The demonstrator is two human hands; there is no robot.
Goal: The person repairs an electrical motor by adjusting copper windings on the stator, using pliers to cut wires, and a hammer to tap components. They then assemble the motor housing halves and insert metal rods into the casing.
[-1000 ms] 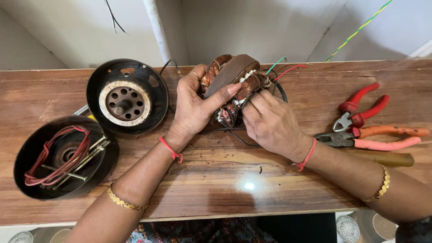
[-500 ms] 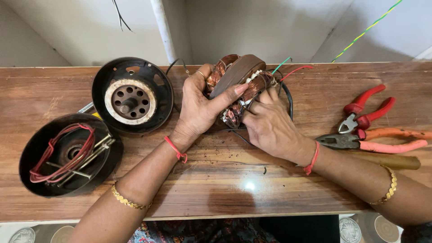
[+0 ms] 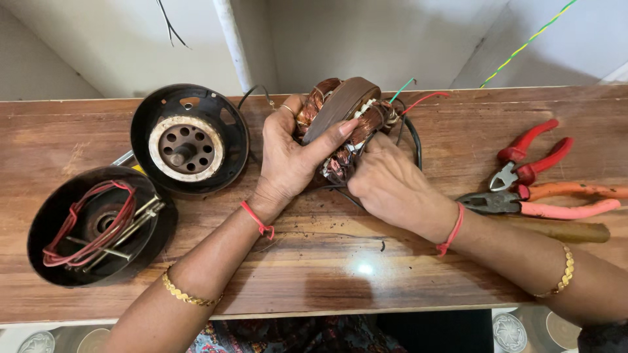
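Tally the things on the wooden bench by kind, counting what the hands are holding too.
Copper-wound motor coil, held by left hand and right hand: 1
Black round motor covers: 2, one with a hub, one holding red wire
Pliers: 2, red-handled and orange-handled
Total: 5
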